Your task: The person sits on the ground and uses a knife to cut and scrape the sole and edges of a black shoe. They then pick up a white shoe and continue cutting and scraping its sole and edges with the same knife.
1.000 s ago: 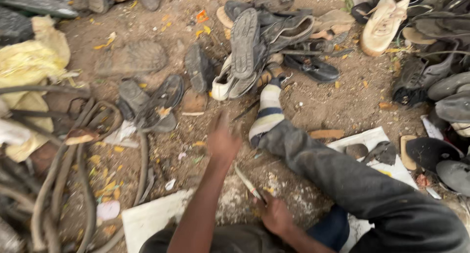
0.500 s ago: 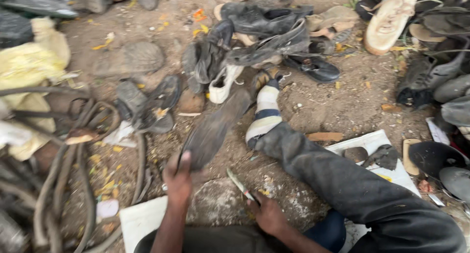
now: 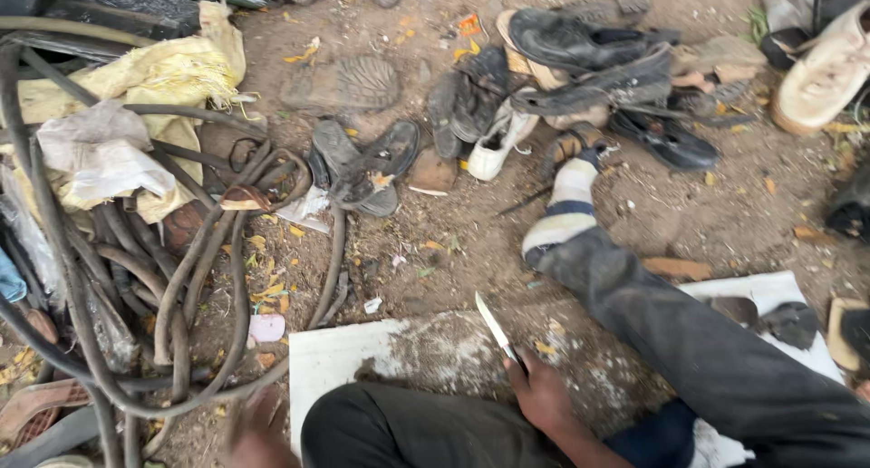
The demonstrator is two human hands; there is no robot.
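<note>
My right hand point(image 3: 536, 394) rests low in the head view, just in front of my lap, shut on a small knife point(image 3: 496, 328) whose pale blade points up and to the left over a dusty white board point(image 3: 340, 364). My left hand point(image 3: 258, 427) is a blur at the bottom edge, left of my dark-trousered knee and close to the ground. Whether it holds anything cannot be made out. My right leg point(image 3: 689, 341) stretches out across the dirt, ending in a striped sock point(image 3: 564, 210) near a heap of worn shoes.
Old black shoes and soles point(image 3: 580, 56) and a white shoe point(image 3: 497, 142) lie piled ahead. A tangle of dark rubber hoses point(image 3: 136, 278) and a yellow sack point(image 3: 154, 78) fill the left. More footwear point(image 3: 820, 69) sits at the right, and scraps point(image 3: 779, 318) lie on the board.
My left hand reached to the shoe pile, pulled back with a long dark sole, and now sits blurred at the bottom left. My right hand has kept the knife in place.
</note>
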